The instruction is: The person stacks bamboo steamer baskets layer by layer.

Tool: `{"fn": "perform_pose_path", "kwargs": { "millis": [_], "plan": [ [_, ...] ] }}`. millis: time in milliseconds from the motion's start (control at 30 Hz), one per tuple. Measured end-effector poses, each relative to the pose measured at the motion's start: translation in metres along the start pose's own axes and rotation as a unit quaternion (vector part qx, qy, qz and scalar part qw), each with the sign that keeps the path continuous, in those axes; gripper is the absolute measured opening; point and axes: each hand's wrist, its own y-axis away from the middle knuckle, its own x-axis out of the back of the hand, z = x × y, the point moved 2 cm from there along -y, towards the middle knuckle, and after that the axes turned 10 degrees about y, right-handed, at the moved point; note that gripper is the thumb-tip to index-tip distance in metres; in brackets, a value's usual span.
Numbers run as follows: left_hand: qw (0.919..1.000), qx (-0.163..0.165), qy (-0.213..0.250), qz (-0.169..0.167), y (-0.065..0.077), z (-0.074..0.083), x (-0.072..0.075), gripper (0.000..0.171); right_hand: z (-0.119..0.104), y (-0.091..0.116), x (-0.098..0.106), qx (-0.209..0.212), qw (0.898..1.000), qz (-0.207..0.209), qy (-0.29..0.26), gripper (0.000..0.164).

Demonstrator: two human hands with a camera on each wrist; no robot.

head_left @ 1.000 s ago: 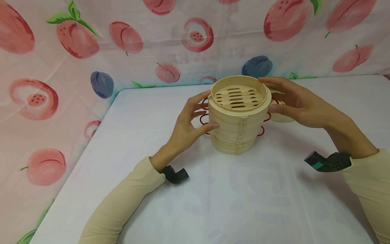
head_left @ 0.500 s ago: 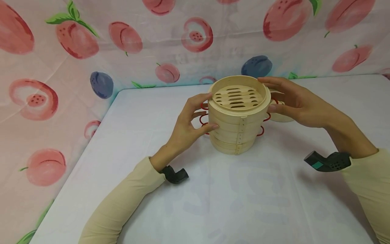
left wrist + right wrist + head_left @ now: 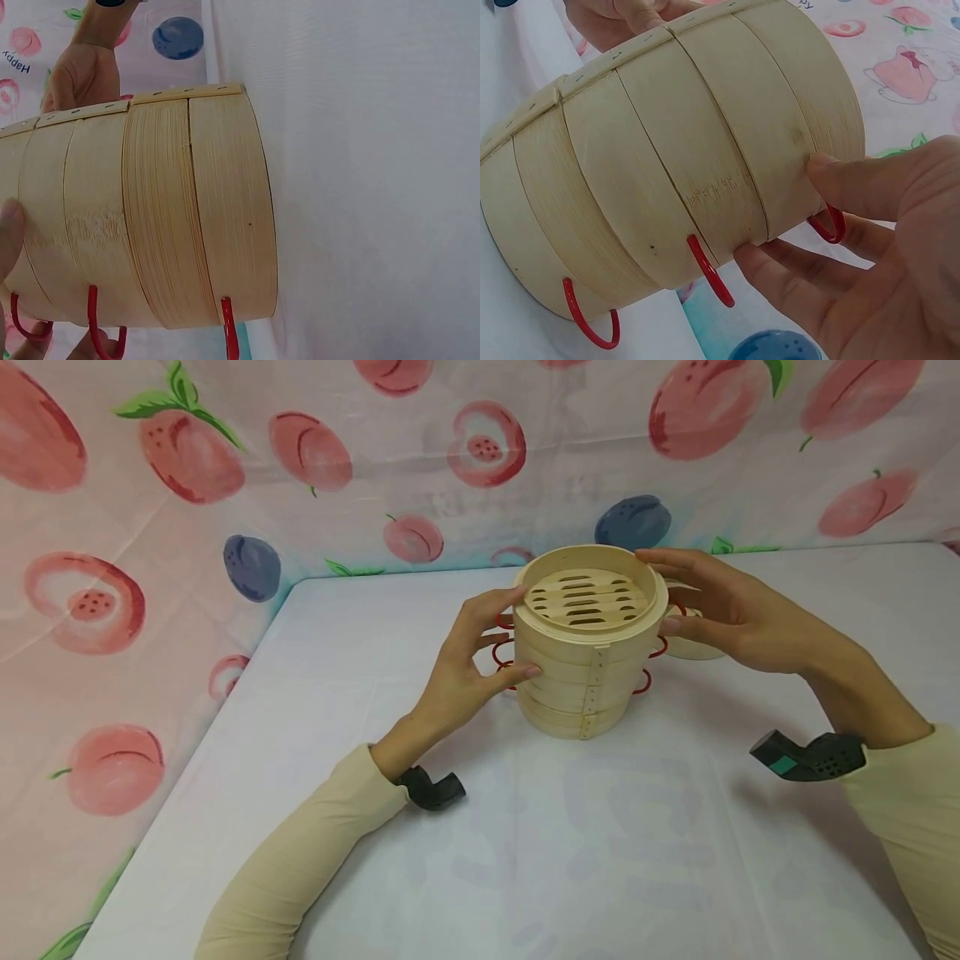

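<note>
A stack of bamboo steamer baskets (image 3: pixel 573 672) stands upright on the table, its top tier uncovered and showing a slotted base (image 3: pixel 585 600). Red loop handles (image 3: pixel 641 682) stick out from both sides. From the left, my left hand (image 3: pixel 468 664) grips the upper tiers, thumb on the front and index finger at the rim. My right hand (image 3: pixel 738 610) holds the top tier on the other side, around a red handle (image 3: pixel 832 225); the right wrist view shows thumb and fingers against the bamboo wall (image 3: pixel 705 135). Some fingers of both hands are hidden behind the stack in the head view.
A round bamboo piece (image 3: pixel 693 647), partly hidden, lies on the table behind my right hand. White cloth (image 3: pixel 600 860) covers the table. A fruit-printed curtain (image 3: pixel 337 527) hangs at the back and left.
My left index finger has shifted slightly up and inward onto the top rim. The stack and my right hand hold still.
</note>
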Motion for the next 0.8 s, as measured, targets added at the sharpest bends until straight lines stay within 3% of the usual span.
{"fn": "perform_pose_path", "kwargs": {
  "millis": [133, 500, 800],
  "plan": [
    [1.0, 0.006, 0.001, -0.002, 0.0014, -0.0081, 0.0009, 0.079, 0.0003, 0.0002, -0.0002, -0.001, 1.0, -0.002, -0.001, 0.068],
    [1.0, 0.007, -0.006, -0.001, 0.0021, -0.0093, 0.0007, 0.08, 0.0027, 0.0003, -0.0002, 0.029, 0.999, -0.002, -0.028, 0.071],
    [1.0, 0.004, -0.003, -0.002, 0.0011, -0.0083, 0.0006, 0.08, 0.0008, -0.0002, 0.0004, 0.012, 1.0, 0.004, 0.008, 0.07]
  ]
}}
